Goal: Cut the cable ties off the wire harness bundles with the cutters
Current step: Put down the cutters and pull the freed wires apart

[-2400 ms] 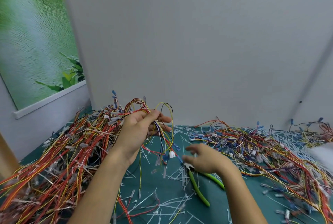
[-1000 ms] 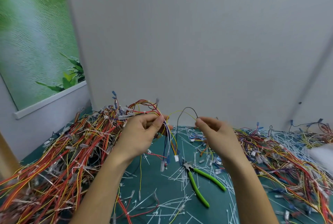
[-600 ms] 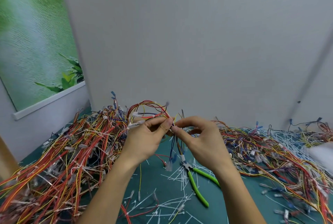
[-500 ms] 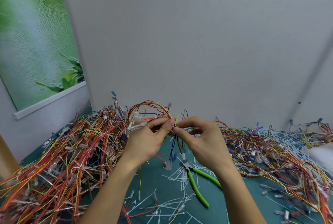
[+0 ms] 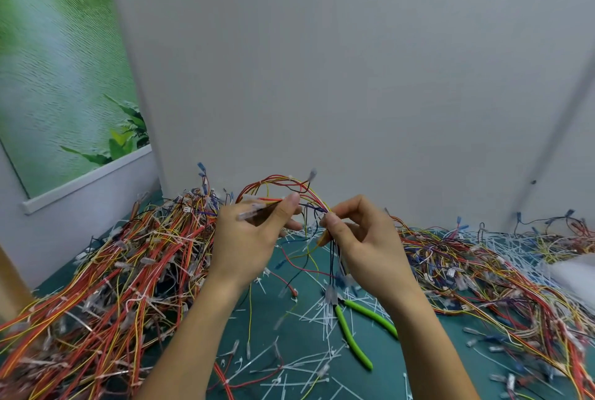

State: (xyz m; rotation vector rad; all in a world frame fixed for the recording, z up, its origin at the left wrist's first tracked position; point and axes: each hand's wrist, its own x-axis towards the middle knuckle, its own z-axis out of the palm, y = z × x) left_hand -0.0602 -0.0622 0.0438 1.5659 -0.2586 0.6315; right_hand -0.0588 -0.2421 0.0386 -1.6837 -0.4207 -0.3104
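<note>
left hand [image 5: 251, 241]: raised over the bench, thumb and fingers pinching one end of a harness [image 5: 277, 181]. A clear-sleeved terminal sticks out past the knuckles.
right hand [image 5: 370, 245]: thumb and forefinger pinching the same harness where its wires gather. The loose tails hang down from there toward the mat [image 5: 289, 335].
harness: a red and yellow loop arches between the two pinches, in the air, close in front of the wall.
cutters [image 5: 349, 332]: green handles, lying on the mat just below the right wrist. Neither hand is on them.
step, my read: sorting the bundle by hand to find or expose a tie, no cut under way. I can't make out a tie on the held loop from here.
how to do it well: keep the left pinch fixed and fan the wires with the right until the tie band stands proud. Only then should the right hand let go and take the cutters. Slip one blade under the band alone, flat side to the wires, and nip at the tie's head.
risk: thin insulation is easily nicked if a wire rides into the blades.
left pile [image 5: 112, 270]: heaped harnesses, white ties visible on many.
right pile [image 5: 483, 274]: more harnesses. Can't tell if they're done.
cut ties [image 5: 306, 364]: scattered white over the mat between the forearms.
</note>
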